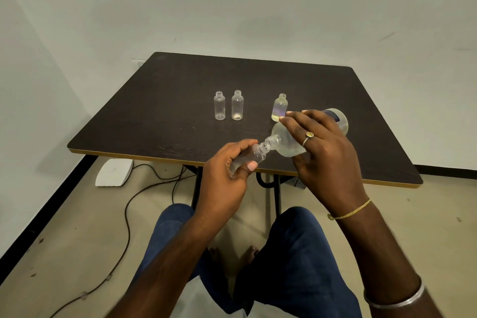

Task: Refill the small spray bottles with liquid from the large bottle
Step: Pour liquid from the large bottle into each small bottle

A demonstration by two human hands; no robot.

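- My left hand (pixel 227 173) has its grip curled round a small clear bottle (pixel 254 156). Thumb and fingers wrap its body, and I hold it tilted with its open mouth against the neck of the large bottle (pixel 284 143).
- My right hand (pixel 322 152) has its grip clasped over the large bottle's body, fingers spread across the top. The bottle is tipped nearly flat, neck pointing down and left, base raised to the far right.
- The large bottle and the one it feeds hang above the near edge of the tabletop (pixel 154 111), not resting on it.
- Just behind the large bottle, near my right fingertips, a yellowish-filled small bottle (pixel 279 108) stands upright and uncapped.
- Farther left of the large bottle stand two more uncapped bottles side by side: the pale-bottomed bottle (pixel 237 106) and, beyond it, the leftmost bottle (pixel 219 106), which looks empty.
- Below and left of the large bottle, on the floor, lie a white block (pixel 113 171) and a dark cable (pixel 126 217).
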